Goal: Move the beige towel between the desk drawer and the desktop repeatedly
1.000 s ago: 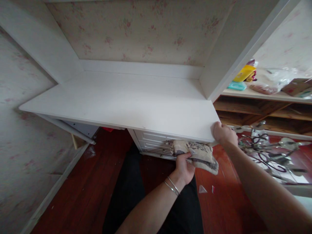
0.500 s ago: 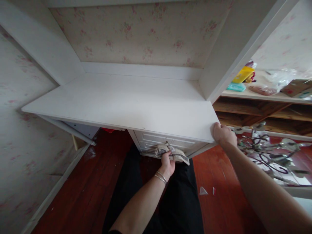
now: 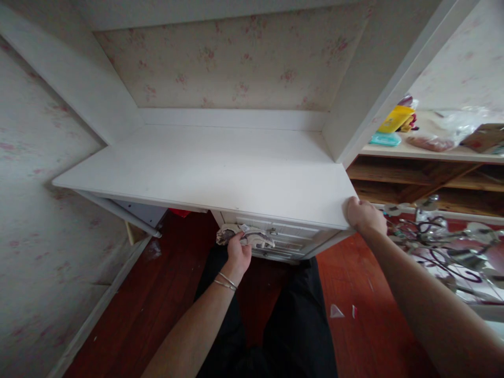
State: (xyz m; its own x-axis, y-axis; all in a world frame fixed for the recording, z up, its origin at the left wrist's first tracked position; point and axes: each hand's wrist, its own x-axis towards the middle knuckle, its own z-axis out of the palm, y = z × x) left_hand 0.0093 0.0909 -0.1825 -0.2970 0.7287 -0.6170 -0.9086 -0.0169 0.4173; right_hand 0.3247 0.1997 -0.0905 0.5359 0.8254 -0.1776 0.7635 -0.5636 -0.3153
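At one desk (image 3: 220,170), left hand (image 3: 239,255) grips one cloth (image 3: 260,238), right hand (image 3: 367,217) one corner (image 3: 340,221).

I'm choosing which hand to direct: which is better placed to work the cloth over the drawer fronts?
Probably the left hand: it holds the cloth at the drawer fronts. The right hand is at the desktop's front right corner, apart from the cloth.

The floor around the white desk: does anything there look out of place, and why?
Yes. Right of the person's legs, a pale triangular scrap and a red-and-white scrap lie loose on the floor, like litter. What looks like crumpled clear plastic lies near the left wall.
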